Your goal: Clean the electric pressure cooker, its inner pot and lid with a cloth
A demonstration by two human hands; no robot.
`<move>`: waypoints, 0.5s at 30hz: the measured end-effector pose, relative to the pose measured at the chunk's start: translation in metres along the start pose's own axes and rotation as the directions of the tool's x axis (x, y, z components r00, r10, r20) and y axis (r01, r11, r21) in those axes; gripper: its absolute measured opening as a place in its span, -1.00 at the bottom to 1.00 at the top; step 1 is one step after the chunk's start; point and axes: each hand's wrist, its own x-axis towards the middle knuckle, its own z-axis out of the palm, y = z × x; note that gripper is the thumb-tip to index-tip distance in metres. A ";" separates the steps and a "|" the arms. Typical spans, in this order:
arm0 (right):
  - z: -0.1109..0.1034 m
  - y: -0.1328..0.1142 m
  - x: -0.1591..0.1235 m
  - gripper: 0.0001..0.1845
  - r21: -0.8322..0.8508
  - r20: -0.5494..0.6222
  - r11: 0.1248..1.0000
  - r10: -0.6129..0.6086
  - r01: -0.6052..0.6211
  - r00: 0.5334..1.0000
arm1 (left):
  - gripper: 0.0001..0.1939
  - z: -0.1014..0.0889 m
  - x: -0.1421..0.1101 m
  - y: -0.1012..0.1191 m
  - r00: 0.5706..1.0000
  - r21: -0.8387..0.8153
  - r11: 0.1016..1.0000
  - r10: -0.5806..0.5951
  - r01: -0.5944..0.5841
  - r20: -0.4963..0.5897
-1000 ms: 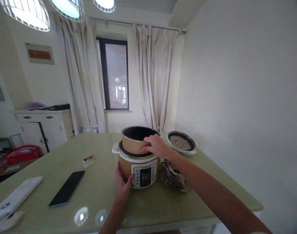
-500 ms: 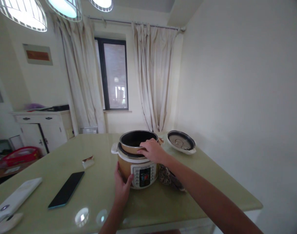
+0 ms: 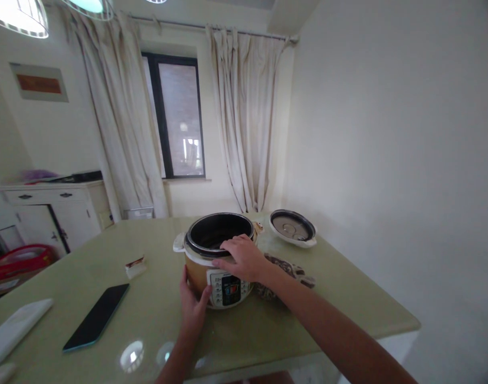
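A gold and white electric pressure cooker point(image 3: 196, 271) stands lidless on the table, its control panel facing me. Its dark inner pot point(image 3: 207, 230) sits down inside the body, with the rim near the cooker's top edge. My left hand point(image 3: 192, 303) grips the lower left side, thumb at the front by the panel. My right hand point(image 3: 244, 257) is closed over the pot's front right rim, fingers at the inside and thumb outside. Below my right forearm, a patterned brown and white cloth item point(image 3: 286, 265) lies partly hidden beside the cooker.
The cooker's lid point(image 3: 292, 228) lies upside down behind to the right. A dark phone point(image 3: 97, 317), a small white packet point(image 3: 135, 266) and a long white device point(image 3: 17, 325) lie on the left of the green table point(image 3: 156, 298). A wall stands on the right.
The inner pot has sunk from standing raised above the cooker to sitting inside it. My right hand has come down with it; my left hand keeps its hold. The view has shifted slightly.
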 end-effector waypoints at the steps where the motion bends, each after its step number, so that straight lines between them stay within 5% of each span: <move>1: -0.002 0.001 -0.004 -0.57 0.059 -0.060 0.998 -0.021 0.024 0.998 | 0.12 -0.001 -0.001 0.000 1.000 0.007 1.000 -0.005 0.005 -0.001; 3: -0.006 0.010 -0.016 -0.63 0.170 -0.260 0.984 -0.011 0.057 0.966 | 0.11 -0.003 -0.002 0.000 1.000 0.030 0.999 -0.014 0.014 0.003; 5: -0.008 0.034 -0.032 -0.66 0.269 -0.495 0.963 0.137 0.002 0.858 | 0.11 -0.006 -0.003 -0.001 1.000 0.057 0.998 -0.023 0.022 0.013; 6: -0.008 0.051 -0.041 -0.68 0.342 -0.586 0.938 0.266 -0.065 0.766 | 0.11 -0.007 -0.003 -0.002 1.000 0.068 0.997 -0.023 0.022 0.014; 8: -0.003 0.095 -0.059 -0.68 0.576 -0.620 0.781 0.610 -0.243 0.493 | 0.09 -0.009 -0.004 -0.005 1.000 0.087 0.996 -0.018 0.017 0.011; 9: 0.001 0.119 -0.067 -0.70 0.730 -0.526 0.612 0.787 -0.305 0.322 | 0.08 -0.010 -0.005 -0.006 1.000 0.094 0.996 -0.014 0.013 0.009; 11: 0.011 0.164 -0.082 -0.74 0.962 -0.074 0.062 0.997 -0.264 -0.033 | 0.07 -0.010 -0.005 -0.008 1.000 0.106 0.994 0.001 -0.002 0.002; 13: 0.024 0.199 -0.092 -0.71 0.965 0.117 -0.143 0.985 -0.220 -0.129 | 0.07 -0.009 -0.007 -0.006 1.000 0.117 0.993 0.007 -0.006 -0.012; 15: 0.035 0.223 -0.096 -0.65 0.954 0.214 -0.240 0.965 -0.181 -0.153 | 0.07 -0.008 -0.008 -0.003 1.000 0.116 0.993 -0.004 0.006 -0.020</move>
